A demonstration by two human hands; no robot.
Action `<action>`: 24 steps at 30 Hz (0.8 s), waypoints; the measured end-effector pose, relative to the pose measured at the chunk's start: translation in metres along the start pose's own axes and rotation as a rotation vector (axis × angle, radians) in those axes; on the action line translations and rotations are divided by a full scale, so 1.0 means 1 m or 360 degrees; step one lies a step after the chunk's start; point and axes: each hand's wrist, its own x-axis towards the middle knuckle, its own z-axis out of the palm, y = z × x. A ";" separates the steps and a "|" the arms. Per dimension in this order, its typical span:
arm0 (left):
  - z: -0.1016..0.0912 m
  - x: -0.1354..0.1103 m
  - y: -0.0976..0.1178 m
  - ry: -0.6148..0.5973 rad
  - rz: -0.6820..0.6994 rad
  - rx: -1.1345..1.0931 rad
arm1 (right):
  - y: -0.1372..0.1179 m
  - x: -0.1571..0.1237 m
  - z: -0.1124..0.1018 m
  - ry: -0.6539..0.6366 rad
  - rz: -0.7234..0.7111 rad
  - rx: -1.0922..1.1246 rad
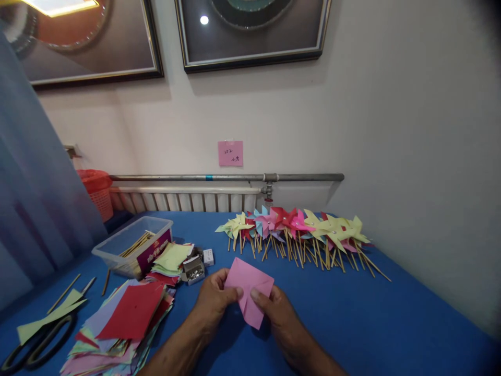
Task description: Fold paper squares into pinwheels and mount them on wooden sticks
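Observation:
A pink paper square (250, 282) with crease lines and what look like slits is held up over the blue table, tilted with one corner pointing down. My left hand (215, 295) pinches its left side, thumb on top. My right hand (276, 308) pinches the right side, its thumb near the middle of the sheet. The other fingers are behind the paper, partly hidden. Left of my left hand lies a pile of coloured paper squares (131, 313), a red one uppermost. An opened small box of metal pins (193, 271) sits just beyond my left hand.
Finished paper pinwheels (285, 224) on sticks lie in a row at the back right. A clear plastic box (105, 250) holds wooden sticks, with yellow squares (172, 258) beside it. Black-handled scissors (50, 339) lie at the front left. A red basket (99, 196) stands behind.

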 end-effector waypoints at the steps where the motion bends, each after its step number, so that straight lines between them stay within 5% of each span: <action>1: 0.001 0.000 0.000 0.0018 0.0004 0.0022 | 0.007 0.003 -0.004 0.0054 0.0024 -0.0060; 8: 0.009 -0.002 0.003 0.0115 0.0035 0.0141 | 0.040 0.019 -0.025 0.0324 0.0003 -0.0246; 24: 0.012 -0.004 0.007 0.0107 0.0021 0.0099 | 0.045 0.020 -0.029 0.0420 0.0019 -0.0309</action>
